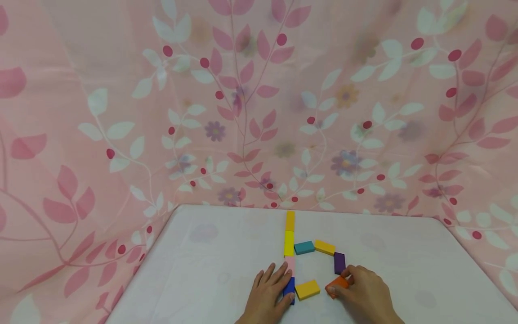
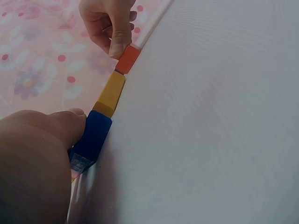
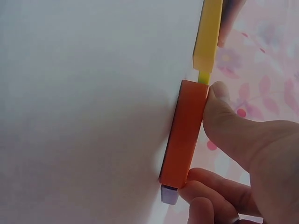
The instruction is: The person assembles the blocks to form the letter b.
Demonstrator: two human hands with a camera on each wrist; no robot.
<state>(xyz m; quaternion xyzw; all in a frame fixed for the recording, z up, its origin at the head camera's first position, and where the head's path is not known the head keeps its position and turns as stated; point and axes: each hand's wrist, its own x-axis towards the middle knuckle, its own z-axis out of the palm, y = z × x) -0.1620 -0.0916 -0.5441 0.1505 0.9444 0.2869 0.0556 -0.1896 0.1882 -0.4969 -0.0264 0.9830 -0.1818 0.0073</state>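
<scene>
Between the thumb and fingers of my right hand is an orange block, low on the table. A purple block lies just above it in the head view. My left hand rests with spread fingers over the blue block and the pink block, partly covering both. In the left wrist view its thumb lies along the side of the blue block. Between the two hands sits a yellow block, close to the blue one and apart from the orange one.
Above the pink block, a bright yellow block and an amber block continue a straight column. A teal block and another yellow block curve from it toward the purple one. A floral curtain hangs behind the white table.
</scene>
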